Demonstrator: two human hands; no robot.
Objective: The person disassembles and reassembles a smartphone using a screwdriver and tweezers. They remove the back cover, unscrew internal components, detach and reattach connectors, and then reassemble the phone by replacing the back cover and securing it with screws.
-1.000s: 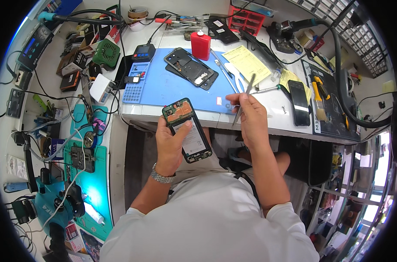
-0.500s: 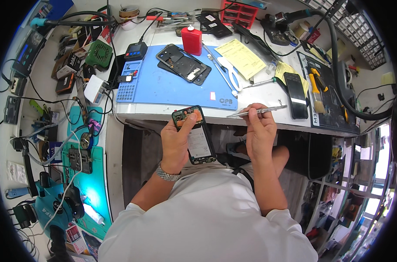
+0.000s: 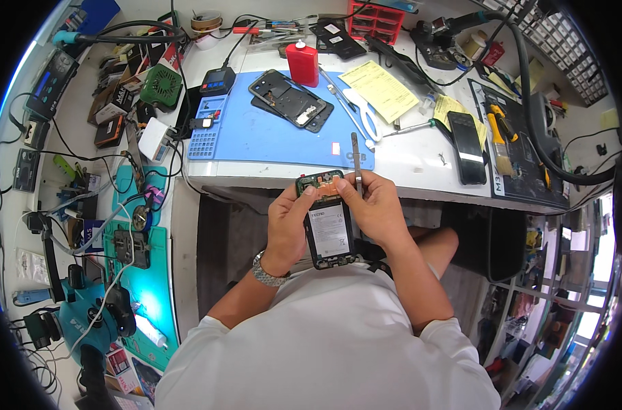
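Observation:
An opened smartphone (image 3: 330, 232) is held upright over my lap, its white-labelled battery and copper-coloured upper section showing. My left hand (image 3: 288, 229) grips its left side, thumb on the copper area. On the other side, my right hand (image 3: 376, 208) is closed around the upper right edge, its thumb pressing that same area. Pinched in the right fingers too is a pair of metal tweezers (image 3: 356, 160), which points up toward the bench; the tips cannot be told apart. Ahead, a black phone housing (image 3: 287, 99) lies on the blue work mat (image 3: 256, 147).
A red bottle (image 3: 302, 65), a white plastic tool (image 3: 363, 113) and yellow papers (image 3: 379, 92) lie across the bench. Toward the right are a dark phone (image 3: 466, 147) and yellow-handled pliers (image 3: 500, 126). A teal microscope (image 3: 85, 314) stands at the left beside a lit green mat (image 3: 157, 246).
My right hand has come left and down onto the phone, and the tweezers have swung from level to upright. The phone has shifted slightly right and down with my left hand.

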